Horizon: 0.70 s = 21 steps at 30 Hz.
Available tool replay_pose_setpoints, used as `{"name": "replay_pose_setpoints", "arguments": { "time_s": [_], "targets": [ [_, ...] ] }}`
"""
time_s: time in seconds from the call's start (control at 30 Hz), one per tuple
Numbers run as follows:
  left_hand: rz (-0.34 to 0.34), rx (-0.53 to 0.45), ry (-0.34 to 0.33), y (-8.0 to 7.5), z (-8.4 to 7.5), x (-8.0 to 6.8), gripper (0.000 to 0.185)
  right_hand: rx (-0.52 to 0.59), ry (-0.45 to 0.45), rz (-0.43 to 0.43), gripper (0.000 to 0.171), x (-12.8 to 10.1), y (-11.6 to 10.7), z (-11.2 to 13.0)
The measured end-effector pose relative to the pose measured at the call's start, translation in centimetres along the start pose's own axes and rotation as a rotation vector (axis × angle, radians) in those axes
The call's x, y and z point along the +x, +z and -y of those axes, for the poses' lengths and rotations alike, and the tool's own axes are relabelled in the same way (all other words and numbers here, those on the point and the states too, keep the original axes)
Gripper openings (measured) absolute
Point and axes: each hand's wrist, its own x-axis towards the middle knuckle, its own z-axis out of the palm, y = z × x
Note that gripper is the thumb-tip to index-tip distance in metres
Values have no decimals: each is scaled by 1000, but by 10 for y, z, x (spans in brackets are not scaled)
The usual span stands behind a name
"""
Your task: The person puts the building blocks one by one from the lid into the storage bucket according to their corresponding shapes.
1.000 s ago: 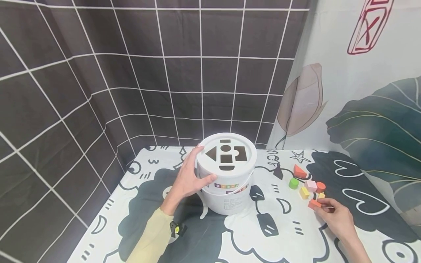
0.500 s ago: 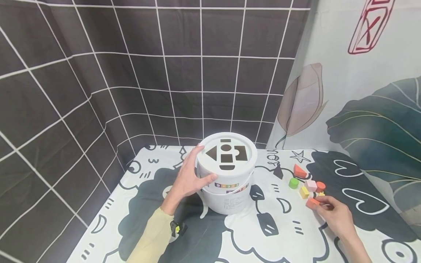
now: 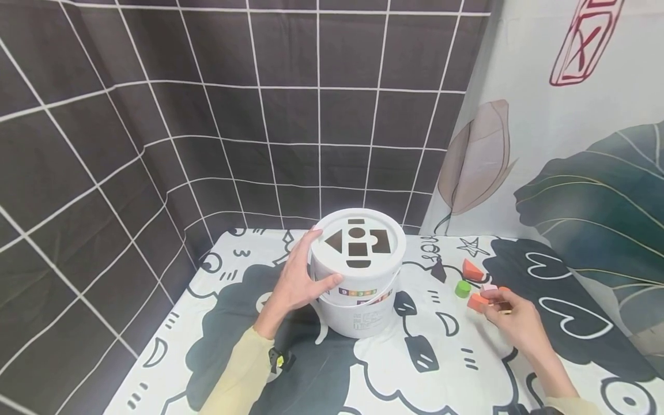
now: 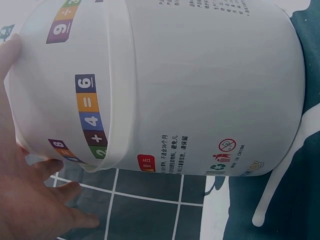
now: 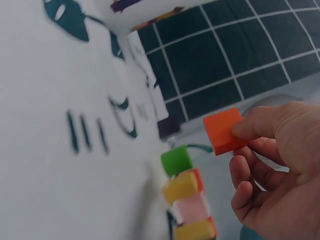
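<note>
A white bucket stands upright, its lid cut with shaped holes. My left hand rests against the lid's left rim with spread, mostly straight fingers; the thumb lies along the front. In the left wrist view the fingers extend past the bucket's side. At the right, my right hand pinches an orange square-faced block between thumb and fingers, just above the other blocks. A green cylinder is near it. The pink block and other blocks are partly hidden behind the hand.
A red-orange triangular block lies behind the green cylinder. The right wrist view shows yellow blocks beside the pink one. A dark gridded cloth hangs behind the patterned table cover.
My right hand has moved left and away from me with the orange block, now covering part of the block group. The left hand and the bucket have stayed put.
</note>
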Motion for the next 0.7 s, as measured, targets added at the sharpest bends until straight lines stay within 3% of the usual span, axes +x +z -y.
{"name": "replay_pose_setpoints", "arguments": {
  "time_s": [0.43,0.7],
  "targets": [
    [-1,1,-6,0,0,-1,94,14,-164,-22,28,18,-5,45],
    [2,-4,-3,0,-1,0,94,68,-240,18,26,35,-15,80]
  ]
}}
